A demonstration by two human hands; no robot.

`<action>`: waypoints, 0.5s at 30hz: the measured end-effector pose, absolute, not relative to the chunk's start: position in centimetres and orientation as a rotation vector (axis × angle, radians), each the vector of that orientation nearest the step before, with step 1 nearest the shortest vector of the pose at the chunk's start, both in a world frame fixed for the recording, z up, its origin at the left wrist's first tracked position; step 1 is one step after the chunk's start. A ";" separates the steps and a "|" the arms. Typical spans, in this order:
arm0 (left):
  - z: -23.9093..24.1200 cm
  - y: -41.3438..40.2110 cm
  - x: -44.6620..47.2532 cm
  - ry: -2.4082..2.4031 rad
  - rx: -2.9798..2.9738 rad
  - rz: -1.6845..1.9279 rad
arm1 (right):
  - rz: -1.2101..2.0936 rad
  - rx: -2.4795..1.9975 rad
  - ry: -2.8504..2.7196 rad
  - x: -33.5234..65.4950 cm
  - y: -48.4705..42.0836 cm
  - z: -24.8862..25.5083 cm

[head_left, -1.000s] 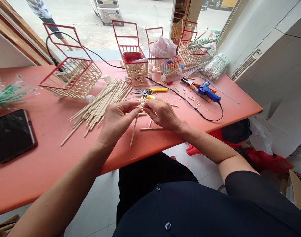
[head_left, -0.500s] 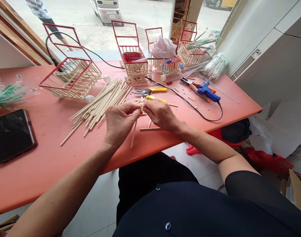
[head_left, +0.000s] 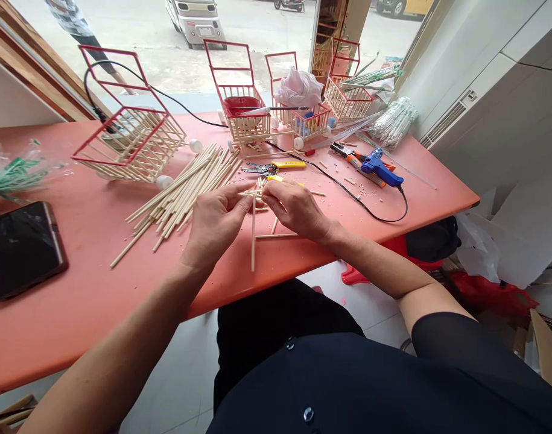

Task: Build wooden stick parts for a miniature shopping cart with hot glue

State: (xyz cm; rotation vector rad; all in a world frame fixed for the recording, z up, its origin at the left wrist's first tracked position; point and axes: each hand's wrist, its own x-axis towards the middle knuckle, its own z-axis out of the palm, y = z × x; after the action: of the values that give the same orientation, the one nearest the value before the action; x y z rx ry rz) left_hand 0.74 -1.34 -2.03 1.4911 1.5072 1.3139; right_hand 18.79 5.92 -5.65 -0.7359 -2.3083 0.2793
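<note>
My left hand (head_left: 219,223) is closed in a pinch, thumb and index finger together, on a thin wooden stick. Facing it, my right hand (head_left: 296,208) has its fingers pinched on the same small group of sticks; its fingertips hide the exact grip. A wooden stick (head_left: 253,241) points down from between the hands toward the table's front edge. Another stick (head_left: 278,235) lies flat below my right hand. Just beyond the fingers are short cut pieces and yellow-handled wire strippers (head_left: 287,164), partly covered by my right hand.
Loose sticks (head_left: 185,193) are heaped left of my hands. Stick-built carts with red rims (head_left: 126,144) line the back of the pink table (head_left: 99,301). A blue glue gun (head_left: 382,169) with its cord and pliers (head_left: 348,155) lie right. A phone (head_left: 25,250) rests far left.
My left fingers have drawn slightly left, away from my right fingertips. The hanging stick has swung from a slant to nearly straight down. My right hand has barely moved.
</note>
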 end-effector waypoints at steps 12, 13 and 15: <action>-1.1 -0.3 -0.3 1.410 1.285 1.170 | 0.108 -0.691 -2.354 19.0 6.3 -4.9; -1.0 -0.2 -0.3 1.404 1.278 1.190 | 0.078 -0.682 -2.366 18.9 6.4 -4.6; -0.8 0.2 -0.3 1.385 1.273 1.242 | 0.020 -0.674 -2.390 18.7 6.7 -4.0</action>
State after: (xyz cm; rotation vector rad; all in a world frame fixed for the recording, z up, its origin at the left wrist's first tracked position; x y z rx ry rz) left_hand -0.26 0.16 -0.76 1.2729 1.3854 1.2416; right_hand 18.72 6.71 -4.02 -0.6737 -2.3896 0.0203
